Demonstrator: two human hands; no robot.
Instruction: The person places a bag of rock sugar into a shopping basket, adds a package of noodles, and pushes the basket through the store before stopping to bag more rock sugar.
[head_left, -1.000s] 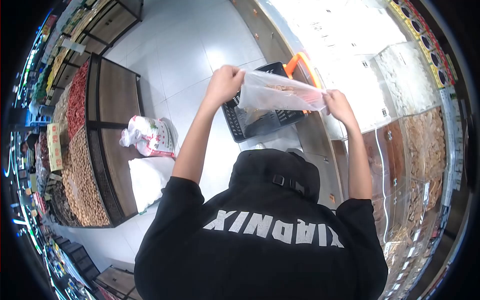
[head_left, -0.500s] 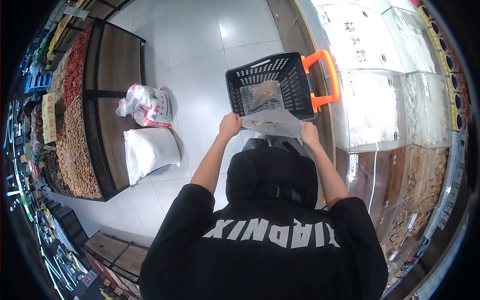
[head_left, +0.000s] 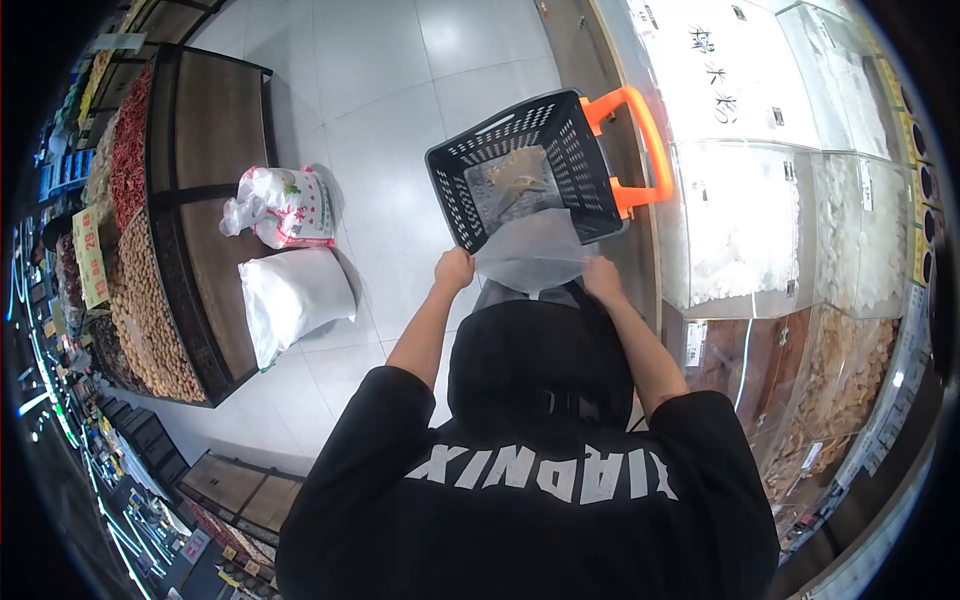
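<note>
A translucent plastic bag [head_left: 535, 250] is stretched between my two hands and sags in the middle. My left hand [head_left: 455, 268] is closed on the bag's left edge, and my right hand [head_left: 602, 280] grips the right edge. Just beyond the bag stands a black shopping basket [head_left: 572, 165] with perforated walls and an orange handle [head_left: 655, 145]. Inside the basket lies a clear bag with tan contents [head_left: 520, 170], whose kind I cannot make out. The held bag overlaps the basket's near rim in view.
On the grey tiled floor at left sit a printed white sack [head_left: 290, 208] and a plain white sack [head_left: 298, 300]. A bin of brown nut-like goods [head_left: 150, 305] and red dried chillies [head_left: 130, 165] lines the left. Clear bins of white goods [head_left: 740, 225] line the right.
My hands have come slightly closer together and lower in view. The plastic bag, earlier pulled flatter, now sags more. The basket appears shifted left and a little tilted.
</note>
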